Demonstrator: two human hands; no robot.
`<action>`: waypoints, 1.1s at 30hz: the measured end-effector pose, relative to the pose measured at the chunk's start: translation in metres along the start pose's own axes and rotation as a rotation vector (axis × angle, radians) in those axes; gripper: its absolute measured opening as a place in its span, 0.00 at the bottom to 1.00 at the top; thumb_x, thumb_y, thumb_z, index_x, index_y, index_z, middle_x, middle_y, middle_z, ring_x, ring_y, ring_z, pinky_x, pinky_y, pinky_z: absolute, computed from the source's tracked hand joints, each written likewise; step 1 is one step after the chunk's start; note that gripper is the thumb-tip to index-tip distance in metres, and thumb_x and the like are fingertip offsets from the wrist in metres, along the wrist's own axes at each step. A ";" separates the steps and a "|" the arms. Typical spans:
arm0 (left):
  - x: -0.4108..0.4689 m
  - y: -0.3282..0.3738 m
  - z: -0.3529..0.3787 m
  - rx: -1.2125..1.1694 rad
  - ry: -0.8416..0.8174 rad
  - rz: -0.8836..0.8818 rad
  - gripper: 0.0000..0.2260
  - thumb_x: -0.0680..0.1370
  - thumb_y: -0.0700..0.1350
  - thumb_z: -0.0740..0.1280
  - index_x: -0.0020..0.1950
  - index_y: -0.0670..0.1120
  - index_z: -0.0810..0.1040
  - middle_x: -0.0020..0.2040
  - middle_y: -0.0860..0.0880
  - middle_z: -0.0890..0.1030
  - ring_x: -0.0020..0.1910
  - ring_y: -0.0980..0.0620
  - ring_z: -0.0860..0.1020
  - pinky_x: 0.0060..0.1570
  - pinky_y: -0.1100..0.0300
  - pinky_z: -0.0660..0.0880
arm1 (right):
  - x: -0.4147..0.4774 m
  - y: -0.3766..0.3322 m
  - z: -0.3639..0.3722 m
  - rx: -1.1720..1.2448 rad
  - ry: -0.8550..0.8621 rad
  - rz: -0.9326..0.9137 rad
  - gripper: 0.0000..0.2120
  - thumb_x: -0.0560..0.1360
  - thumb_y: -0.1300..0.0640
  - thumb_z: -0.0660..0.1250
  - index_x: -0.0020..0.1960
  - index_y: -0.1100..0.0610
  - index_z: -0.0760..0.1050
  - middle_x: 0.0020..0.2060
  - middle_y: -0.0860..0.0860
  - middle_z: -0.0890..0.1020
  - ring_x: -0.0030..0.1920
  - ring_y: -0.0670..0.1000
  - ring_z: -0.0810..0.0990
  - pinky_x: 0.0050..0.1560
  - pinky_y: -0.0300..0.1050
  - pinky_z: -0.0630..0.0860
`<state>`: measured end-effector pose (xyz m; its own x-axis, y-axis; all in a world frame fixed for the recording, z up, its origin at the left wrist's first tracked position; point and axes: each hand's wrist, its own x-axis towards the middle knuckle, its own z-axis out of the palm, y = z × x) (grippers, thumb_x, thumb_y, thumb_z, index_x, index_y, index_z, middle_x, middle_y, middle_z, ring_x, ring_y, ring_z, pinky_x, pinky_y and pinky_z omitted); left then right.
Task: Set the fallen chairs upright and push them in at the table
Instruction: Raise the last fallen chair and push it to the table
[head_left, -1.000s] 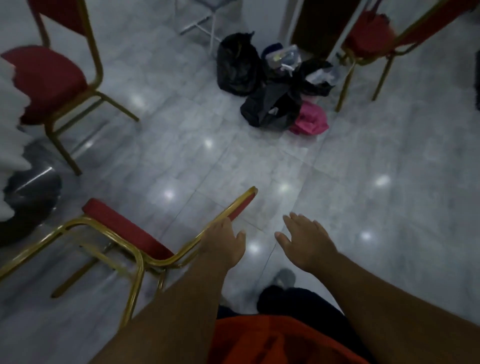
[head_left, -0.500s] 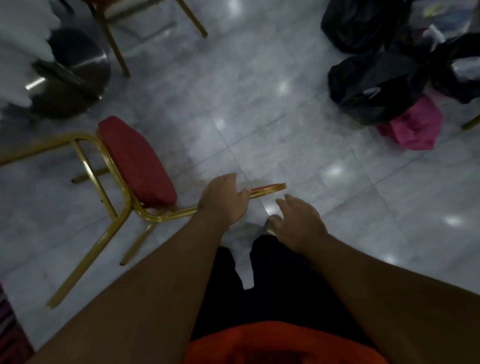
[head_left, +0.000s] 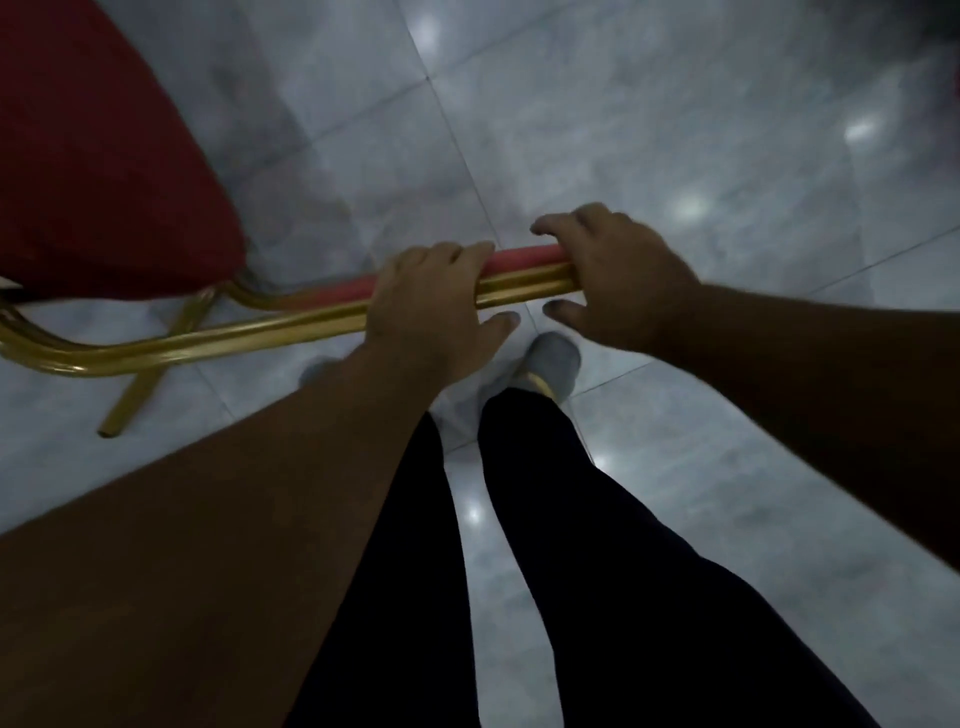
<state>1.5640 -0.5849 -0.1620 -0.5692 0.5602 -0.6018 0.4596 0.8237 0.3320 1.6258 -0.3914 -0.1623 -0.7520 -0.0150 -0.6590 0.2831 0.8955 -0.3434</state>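
A fallen chair (head_left: 249, 332) with a gold metal frame lies on its back on the grey tiled floor. Its red seat cushion (head_left: 98, 171) fills the upper left. The backrest edge, gold tube with a red pad, runs across the middle. My left hand (head_left: 436, 306) is wrapped over that backrest tube near its middle. My right hand (head_left: 613, 280) grips the top end of the same backrest, thumb below and fingers over the red pad. One chair leg (head_left: 140, 389) points down toward the lower left.
My dark trouser legs (head_left: 545, 519) and grey shoes (head_left: 553, 364) stand just below the backrest. Glossy grey floor tiles (head_left: 727, 182) stretch to the right and top, with ceiling light reflections on them.
I have bent down much closer to the chair. My right hand has moved onto the backrest end and closed on it. The bags and the other chairs have left the view.
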 end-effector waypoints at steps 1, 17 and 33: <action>0.002 -0.001 0.008 0.036 0.046 0.005 0.30 0.74 0.67 0.64 0.72 0.52 0.73 0.64 0.48 0.79 0.62 0.43 0.76 0.63 0.47 0.70 | 0.003 0.005 0.005 0.006 0.007 -0.041 0.31 0.72 0.47 0.74 0.72 0.52 0.67 0.63 0.59 0.74 0.59 0.61 0.75 0.58 0.56 0.74; 0.003 0.014 0.015 0.005 0.334 0.056 0.16 0.75 0.58 0.71 0.59 0.51 0.80 0.52 0.49 0.80 0.53 0.44 0.77 0.47 0.48 0.72 | -0.004 0.013 0.015 -0.065 0.241 -0.232 0.15 0.75 0.57 0.73 0.57 0.61 0.75 0.49 0.60 0.77 0.47 0.62 0.73 0.42 0.55 0.71; -0.145 -0.021 -0.109 -0.226 0.538 0.158 0.13 0.75 0.52 0.72 0.58 0.50 0.83 0.46 0.51 0.83 0.45 0.45 0.79 0.44 0.46 0.76 | -0.117 -0.121 -0.081 -0.018 0.495 -0.347 0.17 0.76 0.52 0.66 0.63 0.55 0.80 0.48 0.54 0.81 0.44 0.59 0.75 0.41 0.55 0.72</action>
<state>1.5621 -0.6739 -0.0026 -0.7979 0.5944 -0.1006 0.4441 0.6924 0.5686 1.6314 -0.4623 0.0108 -0.9875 -0.1031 -0.1190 -0.0357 0.8830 -0.4681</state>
